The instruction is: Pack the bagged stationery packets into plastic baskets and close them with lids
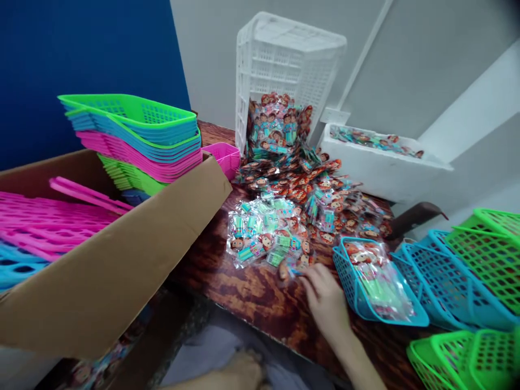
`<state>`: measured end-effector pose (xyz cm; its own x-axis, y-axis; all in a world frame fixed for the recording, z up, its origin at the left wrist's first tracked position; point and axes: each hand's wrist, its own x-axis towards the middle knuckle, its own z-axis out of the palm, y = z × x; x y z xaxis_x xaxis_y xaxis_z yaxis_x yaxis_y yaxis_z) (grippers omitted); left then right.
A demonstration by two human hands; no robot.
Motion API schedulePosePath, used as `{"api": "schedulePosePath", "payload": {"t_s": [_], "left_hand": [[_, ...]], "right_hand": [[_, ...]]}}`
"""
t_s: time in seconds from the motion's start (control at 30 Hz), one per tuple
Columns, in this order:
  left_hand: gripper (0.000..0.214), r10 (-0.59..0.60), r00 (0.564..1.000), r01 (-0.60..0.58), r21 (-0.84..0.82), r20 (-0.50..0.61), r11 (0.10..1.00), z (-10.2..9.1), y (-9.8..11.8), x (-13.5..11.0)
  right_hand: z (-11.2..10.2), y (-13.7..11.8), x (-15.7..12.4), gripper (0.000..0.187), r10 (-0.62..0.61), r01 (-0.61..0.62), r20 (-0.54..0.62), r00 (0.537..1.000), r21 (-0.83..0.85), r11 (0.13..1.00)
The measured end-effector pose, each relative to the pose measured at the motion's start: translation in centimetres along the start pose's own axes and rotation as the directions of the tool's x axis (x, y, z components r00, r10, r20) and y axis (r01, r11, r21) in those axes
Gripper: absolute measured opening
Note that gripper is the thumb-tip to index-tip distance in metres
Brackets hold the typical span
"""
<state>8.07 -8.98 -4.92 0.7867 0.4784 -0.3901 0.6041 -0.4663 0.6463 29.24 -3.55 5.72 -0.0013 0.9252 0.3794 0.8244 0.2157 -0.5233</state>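
My right hand (328, 303) reaches over the dark wood-patterned table, its thumb and fingers closed on a small clear packet (291, 271) with a blue and orange-brown print. The packet is blurred and lies at the near edge of a loose heap of clear printed packets (266, 230) with light green contents. To the right of this hand stands a blue plastic basket (352, 295) holding similar packets (377, 279). My left hand (246, 371) is low at the bottom, over grey cloth near my lap. Its fingers are smeared and I cannot make out anything in them.
A cardboard box (134, 260) with pink and blue plastic pieces and stacked baskets (142, 135) fills the left. Behind, a tipped white crate (284, 51) spills packets beside a white foam box (377, 162). More blue and green baskets (455, 276) crowd the right.
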Motion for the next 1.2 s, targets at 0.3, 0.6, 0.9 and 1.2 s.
{"api": "schedulePosePath", "payload": {"t_s": [0.3,0.6,0.9,1.2], "left_hand": [[0.037,-0.325,0.920,0.341,-0.038,0.218,0.939,3.7,-0.6,2.6],[0.031,-0.162,0.961,0.219,-0.260,0.223,0.941,1.5,0.0,0.3],[0.025,-0.061,0.868,0.001,-0.120,-0.494,0.993,-10.3,1.3,-0.7],[0.020,-0.068,0.885,0.188,0.220,-0.462,0.957,-12.5,-0.5,5.7]], "right_hand": [[8.1,-0.4,-5.2,0.028,0.018,-0.015,0.052,0.998,-0.047,0.999],[6.8,-0.5,-5.9,0.026,0.107,-0.108,0.059,0.993,0.016,0.994],[5.1,2.7,-6.3,0.024,0.349,-0.349,0.011,0.937,0.085,0.933],[5.3,0.0,-7.0,0.038,0.585,-0.684,0.356,0.729,0.430,0.590]]}}
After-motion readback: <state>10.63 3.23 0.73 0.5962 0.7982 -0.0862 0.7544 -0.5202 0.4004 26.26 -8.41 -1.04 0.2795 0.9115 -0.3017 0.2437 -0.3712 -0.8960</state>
